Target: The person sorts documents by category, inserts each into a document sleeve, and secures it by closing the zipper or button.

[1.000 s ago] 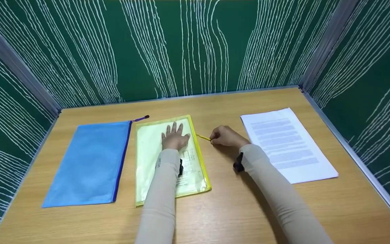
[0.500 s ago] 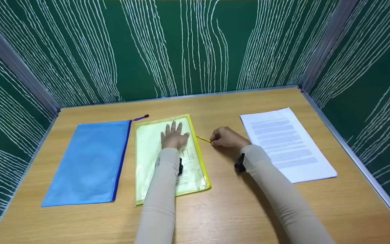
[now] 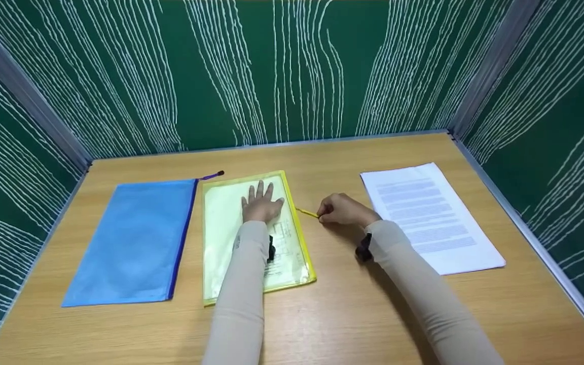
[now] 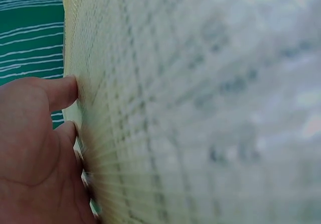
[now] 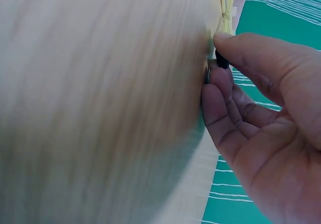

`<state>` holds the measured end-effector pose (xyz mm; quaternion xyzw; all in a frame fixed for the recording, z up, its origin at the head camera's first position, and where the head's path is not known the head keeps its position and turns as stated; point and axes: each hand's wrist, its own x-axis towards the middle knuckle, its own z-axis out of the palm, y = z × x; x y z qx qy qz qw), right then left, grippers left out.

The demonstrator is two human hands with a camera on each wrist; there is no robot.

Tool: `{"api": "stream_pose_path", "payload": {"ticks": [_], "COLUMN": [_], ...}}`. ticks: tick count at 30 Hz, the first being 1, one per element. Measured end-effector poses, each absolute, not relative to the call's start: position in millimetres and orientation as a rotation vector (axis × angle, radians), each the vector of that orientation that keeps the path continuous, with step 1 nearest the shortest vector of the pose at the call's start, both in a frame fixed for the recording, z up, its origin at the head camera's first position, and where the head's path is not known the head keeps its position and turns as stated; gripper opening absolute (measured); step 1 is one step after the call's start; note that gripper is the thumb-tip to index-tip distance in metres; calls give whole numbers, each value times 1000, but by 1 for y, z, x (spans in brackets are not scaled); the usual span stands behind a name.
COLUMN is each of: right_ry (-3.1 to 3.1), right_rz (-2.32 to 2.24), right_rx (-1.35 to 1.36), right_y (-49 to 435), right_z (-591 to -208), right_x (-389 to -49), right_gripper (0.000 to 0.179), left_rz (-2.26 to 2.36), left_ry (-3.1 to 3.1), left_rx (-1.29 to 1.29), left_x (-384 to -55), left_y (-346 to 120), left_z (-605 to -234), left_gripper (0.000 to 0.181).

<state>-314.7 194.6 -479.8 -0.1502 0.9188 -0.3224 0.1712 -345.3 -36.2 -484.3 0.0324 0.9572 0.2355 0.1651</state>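
Note:
A clear yellow-edged zip folder [image 3: 223, 218] lies flat on the table with printed paper showing inside. Its upper part is under my left hand [image 3: 261, 207], which rests flat with fingers spread. Just right of the folder, my right hand [image 3: 343, 209] pinches the end of the yellow zipper pull [image 3: 307, 213], drawn out sideways from the zip edge. In the right wrist view, the black tip [image 5: 221, 61] of the pull sits between thumb and fingertips, low beside the table. The left wrist view shows the left hand [image 4: 40, 148] against the folder's blurred surface.
To the left lies a blue zip folder [image 3: 135, 243] with a purple zip edge and a dark-tipped pull [image 3: 213, 175]. A stack of printed paper [image 3: 424, 213] is at the right, partly behind the right forearm. Green walls [image 3: 312, 71] with white lines border the table [image 3: 322, 329].
My right hand has moved slightly toward me, and the zipper pull has shifted a little down the folder's right edge with it. The left hand has stayed in place.

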Motion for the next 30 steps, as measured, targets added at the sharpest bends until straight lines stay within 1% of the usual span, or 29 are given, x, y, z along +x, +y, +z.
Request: {"api": "stream_pose_path", "payload": {"ticks": [12,18,24,30], "right_ry": [2612,2615,2594,2591], "right_rz": [-849,-850,-861,-847], "right_rx": [-523,-622,-620,-676], "right_y": [196,199,202,201], "right_z": [-478,-478,-478,-478], "right_x": [-308,-304,-300,-297], "right_gripper": [7,7,8,8], "left_rz": [690,718,731,744], "left_ry": [2720,2707,2707,2702], "left_rx": [103,123,123,122], "left_x": [-348,-347,-347,-347], "left_y": [-38,-39,-40,-40], "left_z": [-488,-489,-489,-490], "left_gripper": [65,65,65,65]}}
